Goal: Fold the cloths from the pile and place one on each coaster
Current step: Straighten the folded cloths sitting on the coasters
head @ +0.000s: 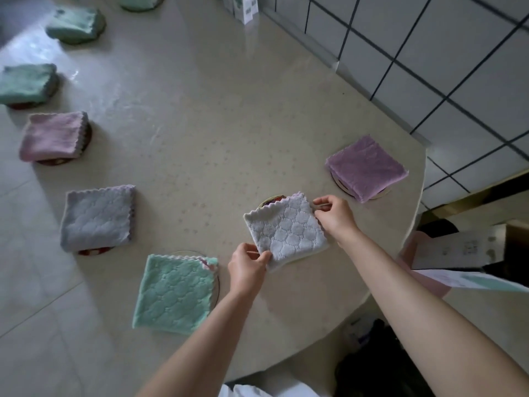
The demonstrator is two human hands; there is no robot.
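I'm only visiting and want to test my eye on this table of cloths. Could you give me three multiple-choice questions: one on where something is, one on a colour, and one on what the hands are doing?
1. Where does the purple folded fleece cloth lie?
A) on the floor
B) on a round coaster near the right edge of the table
C) under a mint-green cloth

2. What colour is the quilted folded cloth that is being held?
A) black
B) red
C) whitish

3. What are the left hand and right hand doing?
A) both pinch the quilted folded cloth
B) both lie flat on the table
C) both hang idle

Answers:
1 B: the coaster's rim peeks out beneath the cloth, close to the table's edge.
2 C: its quilted surface is pale, almost white.
3 A: the left hand pinches the near corner and the right hand pinches the right edge.
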